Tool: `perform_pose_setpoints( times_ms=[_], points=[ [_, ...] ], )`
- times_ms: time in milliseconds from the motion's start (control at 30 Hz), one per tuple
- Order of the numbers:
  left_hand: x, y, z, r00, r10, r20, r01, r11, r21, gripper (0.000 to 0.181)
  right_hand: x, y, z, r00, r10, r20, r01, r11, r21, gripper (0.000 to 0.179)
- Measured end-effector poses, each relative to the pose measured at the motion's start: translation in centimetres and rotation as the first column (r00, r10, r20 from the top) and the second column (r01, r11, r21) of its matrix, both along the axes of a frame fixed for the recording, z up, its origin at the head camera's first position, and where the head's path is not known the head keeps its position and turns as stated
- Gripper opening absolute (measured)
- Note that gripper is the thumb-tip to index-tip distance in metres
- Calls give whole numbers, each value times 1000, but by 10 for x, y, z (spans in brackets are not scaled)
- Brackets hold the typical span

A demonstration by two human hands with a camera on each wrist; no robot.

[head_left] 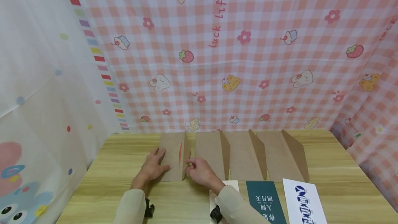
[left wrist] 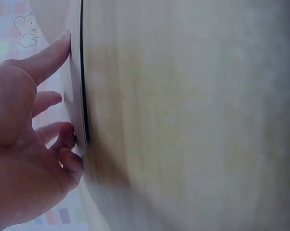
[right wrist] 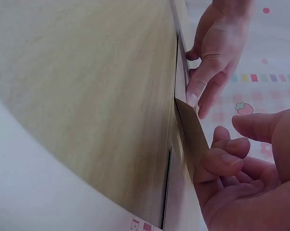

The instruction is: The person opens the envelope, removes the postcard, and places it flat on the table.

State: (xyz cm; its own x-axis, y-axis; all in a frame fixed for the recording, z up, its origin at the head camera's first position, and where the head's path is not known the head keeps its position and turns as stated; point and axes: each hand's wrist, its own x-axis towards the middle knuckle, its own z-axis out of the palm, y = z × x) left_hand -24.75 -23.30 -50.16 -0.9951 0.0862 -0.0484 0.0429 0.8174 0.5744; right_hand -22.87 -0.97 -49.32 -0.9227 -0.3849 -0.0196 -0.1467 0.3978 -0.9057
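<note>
A brown kraft-paper envelope (head_left: pixel 171 148) lies at the left of the row, its flap (head_left: pixel 186 151) raised on the right side. An orange-red sliver (head_left: pixel 180 153) shows in its opening. My left hand (head_left: pixel 153 167) lies on the envelope's left part with fingers spread, the thumb resting on the paper. At the flap's outer side is my right hand (head_left: pixel 200 171), fingers loosely bent against it. In the right wrist view, the flap (right wrist: pixel 193 130) tilts up beside those fingers (right wrist: pixel 222 161), and the thumb stands apart from it.
Several more kraft envelopes, such as the nearest one (head_left: pixel 209 148), lie to the right with flaps unfolded. In front are a cream card (head_left: pixel 231 183) partly under the right arm, a dark green card (head_left: pixel 264 191) and a white card (head_left: pixel 308 199) with blue lettering. A checked cloth (head_left: pixel 217 106) hangs behind the table.
</note>
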Motion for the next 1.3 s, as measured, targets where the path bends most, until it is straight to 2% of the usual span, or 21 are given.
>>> perform_pose_setpoints(
  times_ms=[167, 433, 767, 900, 1067, 1300],
  points=[
    [-1, -1, -2, 1000, -25, 17, 26, 999, -21, 74, -2, 0, -1, 999, -34, 26, 34, 999, -9, 36],
    [-1, -2, -1, 999, -22, 44, 23, 999, -26, 74, -6, 1, 0, 986, -56, 159, 68, 995, -74, 41],
    [0, -1, 2, 998, -14, 66, 15, 1000, -11, 74, -10, -2, -3, 977, -78, 196, 96, 992, -80, 39],
    [0, -1, 2, 997, -10, 73, 11, 1000, -7, 74, -14, -3, -3, 976, -100, 194, 114, 992, -60, 40],
    [-1, -1, 1, 998, -7, 69, 8, 1000, -14, 74, -19, -4, -4, 979, -89, 181, 100, 993, -55, 46],
    [-1, -1, 0, 999, -3, 51, 4, 1000, -13, 74, -23, -9, -5, 994, -90, 61, 87, 995, 38, 52]
  ],
)
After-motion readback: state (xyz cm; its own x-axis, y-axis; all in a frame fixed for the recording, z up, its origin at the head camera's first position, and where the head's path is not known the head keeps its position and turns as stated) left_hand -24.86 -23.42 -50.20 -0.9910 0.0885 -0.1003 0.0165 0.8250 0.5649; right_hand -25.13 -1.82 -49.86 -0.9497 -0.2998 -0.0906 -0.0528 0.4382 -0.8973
